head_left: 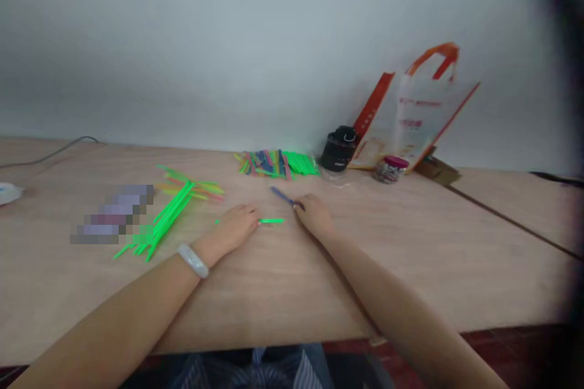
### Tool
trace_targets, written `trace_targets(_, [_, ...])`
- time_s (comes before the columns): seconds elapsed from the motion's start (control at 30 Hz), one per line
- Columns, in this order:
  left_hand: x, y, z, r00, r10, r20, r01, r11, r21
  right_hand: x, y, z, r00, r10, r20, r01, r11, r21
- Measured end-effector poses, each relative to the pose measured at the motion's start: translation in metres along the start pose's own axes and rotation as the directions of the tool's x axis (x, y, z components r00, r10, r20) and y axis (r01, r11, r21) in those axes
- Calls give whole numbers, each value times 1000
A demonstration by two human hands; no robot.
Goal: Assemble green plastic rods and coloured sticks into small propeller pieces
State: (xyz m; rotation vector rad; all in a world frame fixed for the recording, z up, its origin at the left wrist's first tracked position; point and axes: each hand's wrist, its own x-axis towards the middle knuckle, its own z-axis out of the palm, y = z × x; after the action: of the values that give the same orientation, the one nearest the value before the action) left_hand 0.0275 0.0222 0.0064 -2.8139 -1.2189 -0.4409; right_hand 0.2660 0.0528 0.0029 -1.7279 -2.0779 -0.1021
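Note:
My left hand (232,228) rests palm down on the wooden table (365,273), its fingers over a thin bright green stick (272,220) whose ends show on both sides. My right hand (314,216) pinches the end of a thin blue stick (283,196) with its fingertips. A loose pile of neon green sticks (166,222) lies left of my left hand. Beyond it is a mixed heap of green, orange and yellow sticks (189,187). A tight row of multicoloured sticks (278,164) lies farther back, between my hands.
A black cylindrical object (338,149), a jar with a pink lid (390,169) and an orange-trimmed paper bag (410,112) stand against the white wall. A pixelated patch (114,213) covers something on the table. A grey cable (50,153) runs along the far left edge.

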Motion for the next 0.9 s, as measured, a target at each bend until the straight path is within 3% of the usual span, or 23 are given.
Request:
trace_targets(0.37, [-8,10,-6,998,-49,-33,48,998,-38,-8,-11,-5,999,-22,28,21,999,34])
trace_targets(0.53, [-7,7,0,997,-44,-62,38,996,-82,-9,-14,-7,999,-29,-28,31,998,57])
trace_targets(0.67, [-7,6,2,996,-49,-80,40,993,-108,-11,-16,-6,997,-15,-73,26,988,150])
trace_targets(0.9, [-6,10,-4,985,-96,-143,73,984,-161,-18,-27,-3,999,22,-35,-6,919,393])
